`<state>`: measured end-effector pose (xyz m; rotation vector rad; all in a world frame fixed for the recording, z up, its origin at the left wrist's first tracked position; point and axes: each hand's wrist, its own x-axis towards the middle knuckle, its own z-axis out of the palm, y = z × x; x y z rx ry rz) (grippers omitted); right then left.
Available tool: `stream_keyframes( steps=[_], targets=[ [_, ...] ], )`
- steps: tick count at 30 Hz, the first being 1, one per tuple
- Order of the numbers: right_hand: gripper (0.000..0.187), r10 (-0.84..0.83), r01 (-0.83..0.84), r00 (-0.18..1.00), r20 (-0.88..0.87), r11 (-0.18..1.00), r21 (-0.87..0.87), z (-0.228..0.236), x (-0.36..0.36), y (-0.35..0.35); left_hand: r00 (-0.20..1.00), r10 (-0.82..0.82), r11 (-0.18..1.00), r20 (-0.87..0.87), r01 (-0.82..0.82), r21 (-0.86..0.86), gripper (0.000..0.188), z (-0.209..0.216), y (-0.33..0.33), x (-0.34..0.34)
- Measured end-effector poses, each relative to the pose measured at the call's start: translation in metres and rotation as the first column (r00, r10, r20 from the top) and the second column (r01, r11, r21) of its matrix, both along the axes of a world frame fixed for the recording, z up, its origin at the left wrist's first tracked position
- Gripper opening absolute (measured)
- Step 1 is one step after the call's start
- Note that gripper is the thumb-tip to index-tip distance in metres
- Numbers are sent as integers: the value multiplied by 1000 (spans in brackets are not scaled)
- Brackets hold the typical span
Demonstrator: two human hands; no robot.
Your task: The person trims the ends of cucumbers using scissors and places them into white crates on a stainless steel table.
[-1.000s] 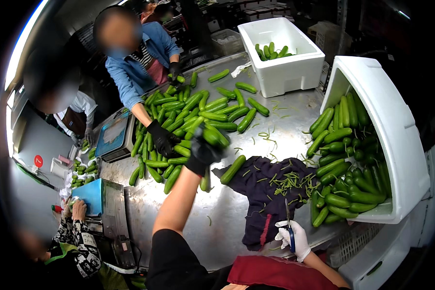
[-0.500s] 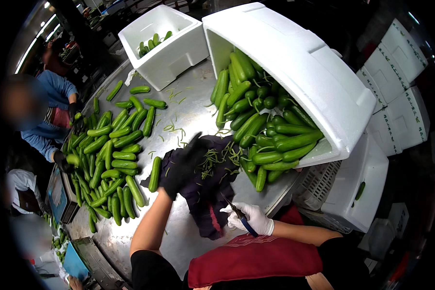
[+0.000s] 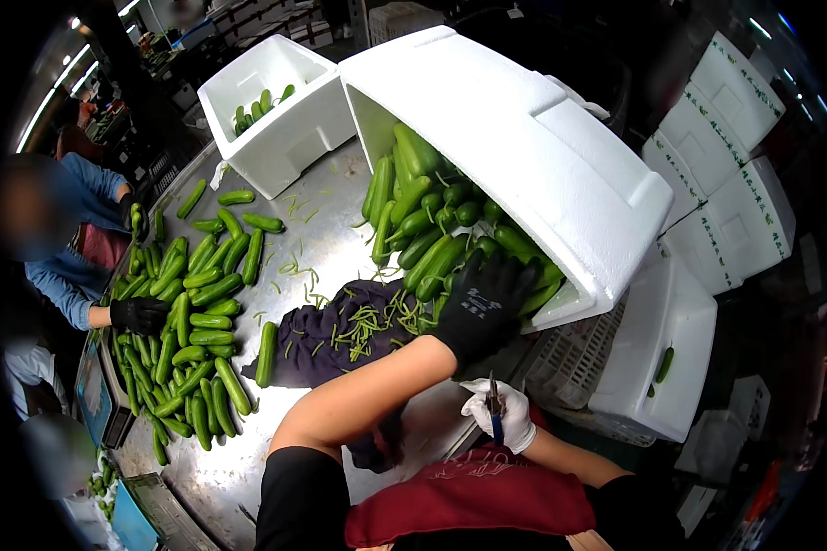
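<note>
My left hand (image 3: 487, 308), in a black glove, reaches across to the mouth of a tipped white foam box (image 3: 524, 119). Its fingers are spread over the cucumbers (image 3: 423, 207) piled there; whether it grips one is hidden. In my right hand (image 3: 515, 418), white-gloved and close to my body, a pair of blue-handled snips (image 3: 495, 404) points away from me. A dark cloth (image 3: 317, 317) lies crumpled on the metal table (image 3: 276, 427), with small green stem clippings (image 3: 368, 326) on it. At its left edge rests a single cucumber (image 3: 266, 354).
A large heap of cucumbers (image 3: 193, 317) covers the table's left, where a co-worker's black-gloved hand (image 3: 139, 316) touches it. Another foam box (image 3: 285, 138) stands at the back. To the right are a plastic crate (image 3: 570, 367), an open foam box (image 3: 675, 358) and stacked boxes (image 3: 735, 202).
My left hand has swung right, from above the cloth to the cucumbers in the tipped box. My right hand stays near my body with the snips. The view has shifted slightly.
</note>
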<state>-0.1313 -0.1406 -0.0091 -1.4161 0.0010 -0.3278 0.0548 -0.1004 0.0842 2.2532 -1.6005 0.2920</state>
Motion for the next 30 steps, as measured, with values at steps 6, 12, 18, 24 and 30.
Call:
stream_keyframes(
  steps=[6,12,18,24,30],
  targets=[
    [30,-89,81,992,-90,993,-84,-15,9,-17,1000,4,996,-18,-2,86,85,-5,-4,13],
    [29,-173,173,985,14,973,-150,-14,31,-21,917,178,982,-358,-141,127,101,10,62,27],
    [35,37,-37,999,-8,996,-78,2,47,4,-29,-719,576,-695,-584,-572,92,-9,163,6],
    [43,10,125,979,203,756,-642,34,70,43,-41,-964,158,-262,-881,-447,75,-1,184,-28],
    [51,58,171,965,254,596,-784,36,88,65,176,-968,-106,-181,-933,-345,61,-8,189,-44]
  ],
)
